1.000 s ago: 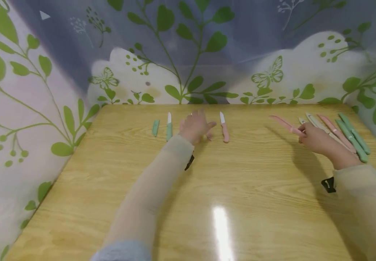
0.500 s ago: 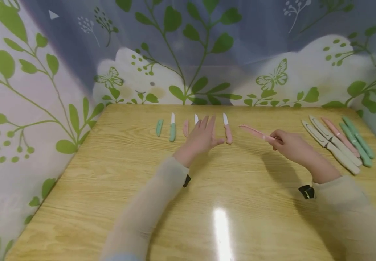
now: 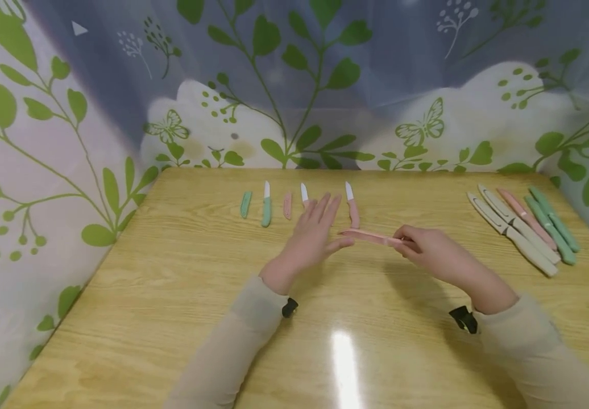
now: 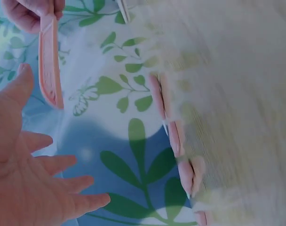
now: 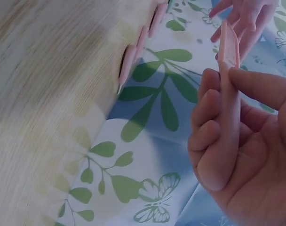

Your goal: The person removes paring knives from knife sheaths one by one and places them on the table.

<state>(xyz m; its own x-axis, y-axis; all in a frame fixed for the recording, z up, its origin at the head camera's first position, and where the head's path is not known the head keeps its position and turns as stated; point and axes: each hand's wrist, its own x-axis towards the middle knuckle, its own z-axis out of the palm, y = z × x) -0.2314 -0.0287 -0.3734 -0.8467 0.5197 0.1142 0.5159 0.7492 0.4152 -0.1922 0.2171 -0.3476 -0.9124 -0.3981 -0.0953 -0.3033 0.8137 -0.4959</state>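
Observation:
My right hand (image 3: 438, 253) grips a pink knife (image 5: 226, 127) by its handle, fingers curled round it. A pink sheath (image 4: 50, 61) covers the blade and points left. My left hand (image 3: 305, 238) is held with fingers straight and spread, its thumb close to the sheath's tip; whether they touch I cannot tell. Just beyond the left hand lies a small pink-handled knife (image 3: 304, 192), its handle mostly hidden by the fingers. Another pink-handled knife (image 3: 353, 211) with a bare white blade lies behind the held one.
Farther left in the row lie a pink sheath (image 3: 287, 205), a green-handled knife (image 3: 266, 211) and a green sheath (image 3: 245, 204). At the right, cream knives (image 3: 530, 250), a pink knife (image 3: 530, 218) and green knives (image 3: 550, 230) lie side by side. A leaf-patterned curtain (image 3: 325, 130) borders the wooden table (image 3: 197, 307).
My right hand has carried the pink knife left, away from the group at the right. My left hand has drawn back from the row, uncovering a pink sheath and a knife blade.

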